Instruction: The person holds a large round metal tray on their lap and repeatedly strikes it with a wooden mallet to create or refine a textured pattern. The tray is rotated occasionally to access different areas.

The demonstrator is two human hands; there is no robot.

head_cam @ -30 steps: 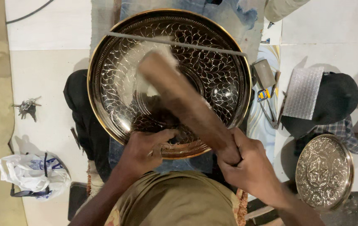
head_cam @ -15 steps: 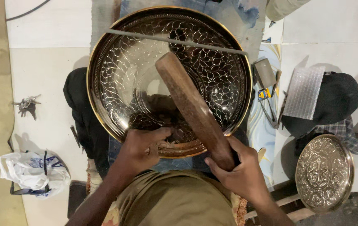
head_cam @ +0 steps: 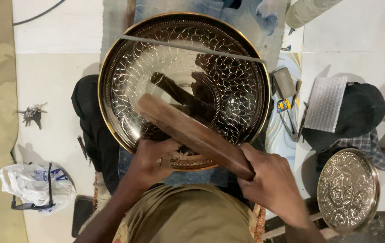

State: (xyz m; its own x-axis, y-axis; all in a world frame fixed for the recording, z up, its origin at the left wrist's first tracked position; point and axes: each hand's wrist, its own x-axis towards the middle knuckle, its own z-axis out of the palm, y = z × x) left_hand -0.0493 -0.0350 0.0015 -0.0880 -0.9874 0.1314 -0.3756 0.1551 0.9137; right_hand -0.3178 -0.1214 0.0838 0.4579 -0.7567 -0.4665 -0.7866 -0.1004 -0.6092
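Engraved brass tray [head_cam: 228, 90]: left hand [head_cam: 149, 159] clasps rim; right hand [head_cam: 269, 180] grips wooden mallet [head_cam: 188, 130].

The person wears an olive-brown garment [head_cam: 188, 216] of plain cloth, without print or pattern, seen from above at the bottom of the view. The cloth shows a few soft folds and one seam line. Both forearms are bare, with no sleeve reaching them. The left hand [head_cam: 149, 162] and the right hand [head_cam: 271, 180] are bare too: no glove, no ring and no watch can be seen. The fingernails are short.
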